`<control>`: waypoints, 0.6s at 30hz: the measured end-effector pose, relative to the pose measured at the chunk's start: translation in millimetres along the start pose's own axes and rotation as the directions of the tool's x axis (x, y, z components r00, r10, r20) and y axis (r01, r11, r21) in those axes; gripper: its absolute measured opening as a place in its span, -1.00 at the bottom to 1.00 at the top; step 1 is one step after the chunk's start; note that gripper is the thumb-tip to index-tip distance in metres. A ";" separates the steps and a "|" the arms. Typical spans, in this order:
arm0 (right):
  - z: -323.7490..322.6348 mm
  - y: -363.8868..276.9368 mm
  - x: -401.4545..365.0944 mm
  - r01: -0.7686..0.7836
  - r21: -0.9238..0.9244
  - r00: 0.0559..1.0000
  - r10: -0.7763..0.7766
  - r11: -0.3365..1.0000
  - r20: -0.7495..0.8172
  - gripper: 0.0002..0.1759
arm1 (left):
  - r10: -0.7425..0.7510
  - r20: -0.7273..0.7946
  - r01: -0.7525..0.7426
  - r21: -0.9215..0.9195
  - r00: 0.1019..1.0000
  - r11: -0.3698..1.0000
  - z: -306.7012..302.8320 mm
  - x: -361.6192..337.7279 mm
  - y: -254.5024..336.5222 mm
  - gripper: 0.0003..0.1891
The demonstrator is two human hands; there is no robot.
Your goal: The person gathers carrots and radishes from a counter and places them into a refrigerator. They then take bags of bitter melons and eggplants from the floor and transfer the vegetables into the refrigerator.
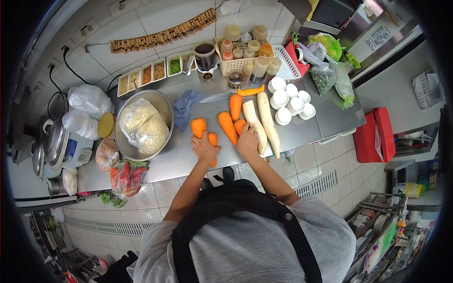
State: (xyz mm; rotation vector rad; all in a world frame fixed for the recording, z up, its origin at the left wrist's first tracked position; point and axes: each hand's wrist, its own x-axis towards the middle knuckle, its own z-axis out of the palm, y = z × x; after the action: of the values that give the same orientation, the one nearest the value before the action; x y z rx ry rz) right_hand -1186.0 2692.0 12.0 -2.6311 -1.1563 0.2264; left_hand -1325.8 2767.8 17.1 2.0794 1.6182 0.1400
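Note:
My left hand [205, 147] is closed around carrots near the table's front edge; one thick carrot [198, 126] sticks out above the fingers and another carrot [213, 139] shows beside them. My right hand [247, 142] grips a carrot [239, 125], most of which the hand covers. Between the hands lies a large carrot [227, 127], with one more carrot [235, 106] beyond it. Two long white radishes lie just right of my right hand: a nearer radish [254, 126] and a farther radish [268, 123]. Behind the vegetables rests a knife [250, 91] with an orange handle, its blade pointing left.
To the left stands a steel bowl [168, 106] holding bagged shredded food, with a blue cloth [187, 107] beside it. Stacked white cups [281, 98] are on the right. Sauce bottles fill a basket [231, 65] at the back. A bag of red vegetables [128, 178] overhangs the front edge.

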 end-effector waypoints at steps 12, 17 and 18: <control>8.8 -41.9 2.5 0.111 0.795 0.994 -0.057 0.596 -0.097 -0.29 | 0.169 0.052 -0.103 -0.607 0.984 0.788 12.4 49.3 -107.6 -0.23; 39.7 -55.1 -1.3 0.289 0.542 0.957 -0.227 0.789 -0.180 -0.28 | 0.215 0.101 -0.038 -0.827 0.971 0.560 6.0 47.3 -107.6 -0.23; 44.0 -56.3 -5.4 0.293 0.541 0.956 -0.229 0.788 -0.184 -0.28 | 0.221 0.139 0.027 -0.895 0.965 0.445 -4.0 40.9 -103.1 -0.24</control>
State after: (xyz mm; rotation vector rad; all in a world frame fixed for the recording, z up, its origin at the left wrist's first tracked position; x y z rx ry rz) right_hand -1239.7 2732.1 -13.1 -1.9186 -1.1790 0.3093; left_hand -1406.3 2824.8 -33.7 1.2424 0.8983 0.6252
